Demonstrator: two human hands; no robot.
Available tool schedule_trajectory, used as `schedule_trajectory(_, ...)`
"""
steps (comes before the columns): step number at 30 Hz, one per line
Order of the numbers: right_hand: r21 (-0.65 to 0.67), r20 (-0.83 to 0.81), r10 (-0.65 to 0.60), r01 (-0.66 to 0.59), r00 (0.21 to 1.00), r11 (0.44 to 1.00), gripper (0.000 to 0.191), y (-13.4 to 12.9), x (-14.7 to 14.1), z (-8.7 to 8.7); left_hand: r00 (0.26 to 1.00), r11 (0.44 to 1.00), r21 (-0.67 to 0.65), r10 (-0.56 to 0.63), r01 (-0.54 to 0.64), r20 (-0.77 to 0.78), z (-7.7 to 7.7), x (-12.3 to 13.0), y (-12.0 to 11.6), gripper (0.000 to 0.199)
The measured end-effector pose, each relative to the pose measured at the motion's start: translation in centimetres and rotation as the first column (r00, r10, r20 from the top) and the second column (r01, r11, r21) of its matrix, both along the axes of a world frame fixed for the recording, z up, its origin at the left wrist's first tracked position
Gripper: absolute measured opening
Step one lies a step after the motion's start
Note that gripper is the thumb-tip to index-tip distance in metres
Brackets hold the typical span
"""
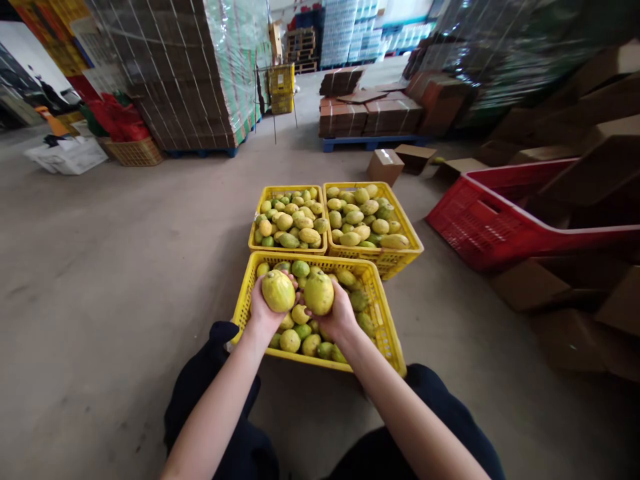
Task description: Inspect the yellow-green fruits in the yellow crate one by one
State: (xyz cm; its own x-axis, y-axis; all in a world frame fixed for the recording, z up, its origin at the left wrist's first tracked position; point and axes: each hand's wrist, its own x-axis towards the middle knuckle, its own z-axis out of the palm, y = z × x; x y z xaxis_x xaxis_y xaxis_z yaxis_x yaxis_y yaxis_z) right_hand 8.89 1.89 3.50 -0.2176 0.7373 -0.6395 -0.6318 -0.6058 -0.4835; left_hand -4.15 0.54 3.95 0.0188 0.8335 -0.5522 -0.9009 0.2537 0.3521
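Note:
My left hand (pixel 261 311) holds a round yellow-green fruit (pixel 279 291), its fingers curved beneath it. A second yellow-green fruit (pixel 319 294) rests in my right hand (pixel 342 316), close beside the first but apart from it. Both hands are above the near yellow crate (pixel 387 327), which holds several yellow and green fruits (pixel 290 341). Behind it stand a left yellow crate (pixel 289 251) and a right yellow crate (pixel 407 248), side by side, each filled with similar fruits.
A red crate (pixel 480 227) with cardboard in it stands at the right, near open cardboard boxes (pixel 530 283). Farther back are a small carton (pixel 385 167), a blue pallet (pixel 370 142) with stacked cardboard, and a tall wrapped stack (pixel 185 80).

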Motion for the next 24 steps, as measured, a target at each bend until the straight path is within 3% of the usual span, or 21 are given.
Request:
schedule_trajectory(4,0.122,0.034,-0.03,0.026,0.999,0.992,0.019,0.1,-0.4,-0.3,0.997,0.998,0.039,0.043,-0.041,-0.07,0.0,0.2,0.2,0.029)
schedule_trajectory(7,0.231,0.162,-0.081,0.042,0.983,0.972,0.016,0.1,-0.8,-1.2,0.989,0.992,0.106,0.087,-0.074,-0.122,-0.5,0.3,0.3,0.03)
schedule_trajectory(11,0.466,0.426,-0.199,-0.026,0.883,0.885,0.023,0.0,-1.0,-2.3,0.937,0.952,0.294,0.176,-0.084,-0.3,-1.4,0.3,0.3,0.03)
schedule_trajectory(13,0.516,0.493,-0.227,-0.073,0.84,0.853,0.026,-0.2,-0.8,-2.3,0.903,0.932,0.359,0.201,-0.057,-0.38,-1.7,0.2,0.2,0.031)
schedule_trajectory(18,0.552,0.551,-0.215,-0.16,0.806,0.818,0.025,-0.4,-0.2,-1.4,0.848,0.918,0.395,0.191,0.023,-0.494,-2.0,0.1,0.0,0.032)
schedule_trajectory(21,0.5,0.545,-0.235,-0.087,0.805,0.862,0.024,-0.4,-0.2,-1.8,0.852,0.928,0.371,0.174,0.025,-0.493,-2.0,0.1,0.2,0.032)
schedule_trajectory(24,0.396,0.49,-0.246,0.038,0.836,0.918,0.027,-0.2,-0.6,-2.7,0.909,0.951,0.309,0.134,-0.006,-0.394,-1.7,0.3,0.5,0.033)
